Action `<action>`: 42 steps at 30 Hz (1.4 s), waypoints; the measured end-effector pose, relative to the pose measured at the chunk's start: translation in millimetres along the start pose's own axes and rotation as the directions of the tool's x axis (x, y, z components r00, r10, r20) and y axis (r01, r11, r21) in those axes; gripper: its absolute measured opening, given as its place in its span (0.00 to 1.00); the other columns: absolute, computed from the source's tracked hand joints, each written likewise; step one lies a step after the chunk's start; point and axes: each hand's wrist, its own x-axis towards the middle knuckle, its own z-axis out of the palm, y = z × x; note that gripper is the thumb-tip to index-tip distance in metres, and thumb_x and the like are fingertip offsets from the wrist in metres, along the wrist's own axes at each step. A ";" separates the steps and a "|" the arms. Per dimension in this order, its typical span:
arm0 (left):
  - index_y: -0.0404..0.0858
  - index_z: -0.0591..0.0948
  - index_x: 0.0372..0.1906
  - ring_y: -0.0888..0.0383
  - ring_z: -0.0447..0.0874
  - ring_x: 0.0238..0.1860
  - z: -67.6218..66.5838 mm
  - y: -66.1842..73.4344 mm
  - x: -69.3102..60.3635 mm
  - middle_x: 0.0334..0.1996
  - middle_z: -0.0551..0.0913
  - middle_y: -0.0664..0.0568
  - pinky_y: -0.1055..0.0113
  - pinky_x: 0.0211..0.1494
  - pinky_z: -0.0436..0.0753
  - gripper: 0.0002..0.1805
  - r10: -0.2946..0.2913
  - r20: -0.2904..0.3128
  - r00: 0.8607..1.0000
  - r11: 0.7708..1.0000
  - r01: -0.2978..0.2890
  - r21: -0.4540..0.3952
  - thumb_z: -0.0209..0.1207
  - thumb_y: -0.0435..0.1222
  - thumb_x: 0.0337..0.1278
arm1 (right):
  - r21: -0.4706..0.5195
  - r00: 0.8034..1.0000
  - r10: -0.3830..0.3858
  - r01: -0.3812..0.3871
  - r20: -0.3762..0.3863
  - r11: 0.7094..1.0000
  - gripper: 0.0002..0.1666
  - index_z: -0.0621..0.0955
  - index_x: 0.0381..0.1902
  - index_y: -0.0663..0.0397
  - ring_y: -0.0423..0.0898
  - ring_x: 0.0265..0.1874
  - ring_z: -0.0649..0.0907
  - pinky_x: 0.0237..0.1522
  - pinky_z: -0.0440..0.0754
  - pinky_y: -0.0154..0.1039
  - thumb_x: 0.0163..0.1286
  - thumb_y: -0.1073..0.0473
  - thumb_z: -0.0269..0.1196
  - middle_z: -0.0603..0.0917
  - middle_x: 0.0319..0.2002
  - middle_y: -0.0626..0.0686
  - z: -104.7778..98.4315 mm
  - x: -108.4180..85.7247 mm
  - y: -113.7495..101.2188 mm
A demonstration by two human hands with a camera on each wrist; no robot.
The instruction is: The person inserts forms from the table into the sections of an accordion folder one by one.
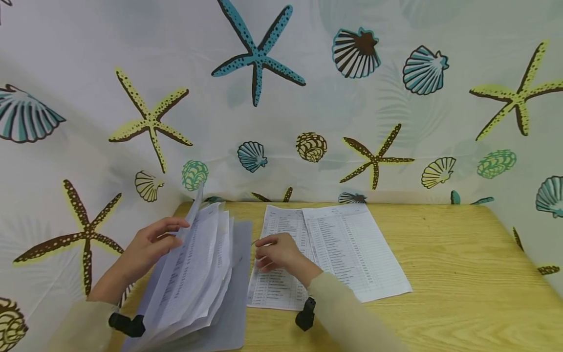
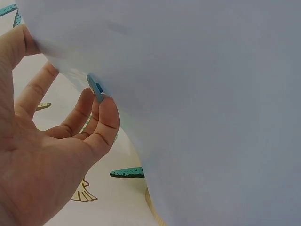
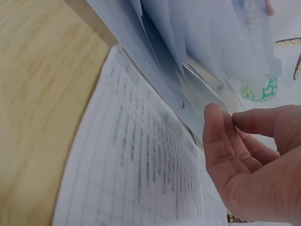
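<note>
We see the folder [image 1: 239, 298] on the left part of the bench [image 1: 462, 274], its front cover [image 2: 211, 117] raised and its printed pages [image 1: 208, 281] fanned. The left hand [image 1: 151, 247] is clamped on the far part of the cover's edge; in the left wrist view we note a small blue disc [image 2: 95, 88] at the thumb tip. The right hand [image 1: 279, 252] lies just beyond the folder's right edge, thumb and fingertips together; a thin strand [image 1: 256, 241] shows there, too fine for us to tell whether it is gripped. Beneath this hand we find the left printed sheet [image 1: 270, 281], partly hidden by hand and wrist; the right printed sheet [image 1: 382, 278] overlaps its edge. The raised cover and pages stand between the left hand and both sheets. Behind the bench we observe a cloth [image 1: 303, 102] patterned with starfish and shells.
</note>
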 end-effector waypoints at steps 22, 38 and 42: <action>0.38 0.77 0.65 0.68 0.78 0.56 0.2 -4.0 -0.3 0.57 0.78 0.70 0.71 0.50 0.82 0.18 0.035 -0.001 0.999 0.999 -0.035 -0.033 0.57 0.32 0.76 | -0.161 0.977 -0.031 -0.003 -0.212 0.987 0.20 0.84 0.58 0.65 0.50 0.32 0.91 0.35 0.90 0.44 0.70 0.64 0.67 0.90 0.47 0.66 -99.0 -24.8 1.1; 0.36 0.77 0.66 0.72 0.77 0.56 1.7 -5.4 1.0 0.58 0.77 0.73 0.73 0.51 0.81 0.19 0.053 -0.008 0.999 0.999 -0.053 -0.009 0.57 0.31 0.75 | -0.238 0.929 -0.001 -0.094 -0.370 0.967 0.23 0.83 0.60 0.63 0.47 0.36 0.90 0.36 0.88 0.38 0.73 0.56 0.67 0.88 0.53 0.63 -176.2 -57.1 16.7; 0.37 0.77 0.66 0.72 0.77 0.56 2.3 -4.6 0.6 0.57 0.77 0.73 0.74 0.50 0.81 0.19 0.047 -0.008 0.999 0.999 -0.047 -0.016 0.57 0.31 0.75 | -0.298 0.908 -0.023 -0.113 -0.419 0.948 0.25 0.83 0.60 0.64 0.47 0.36 0.89 0.34 0.87 0.37 0.72 0.54 0.69 0.89 0.51 0.62 -190.4 -65.9 19.3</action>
